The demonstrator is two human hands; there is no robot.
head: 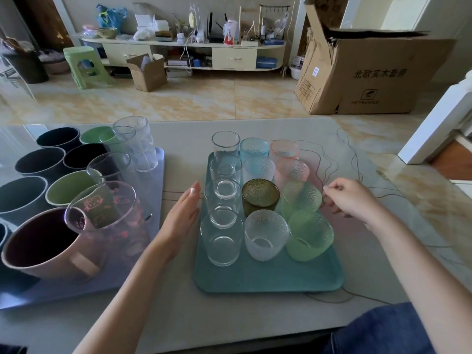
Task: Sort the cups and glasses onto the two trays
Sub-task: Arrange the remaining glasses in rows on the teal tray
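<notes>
Left hand: left hand [182, 217] lies flat with straight fingers on the table, between the two trays, grasping nothing.
Right hand: right hand [351, 198] hovers just right of the teal tray [268, 279], fingers loosely curled, holding nothing.
Teal tray: near centre, carrying three rows of glasses: clear glasses [223, 237] left, a brown glass [260, 196] in the middle, green glasses [310, 235] right.
Purple tray: purple tray [76, 290] sits left, holding dark cups [40, 162], a pink cup [46, 245] and a printed glass [107, 208].
</notes>
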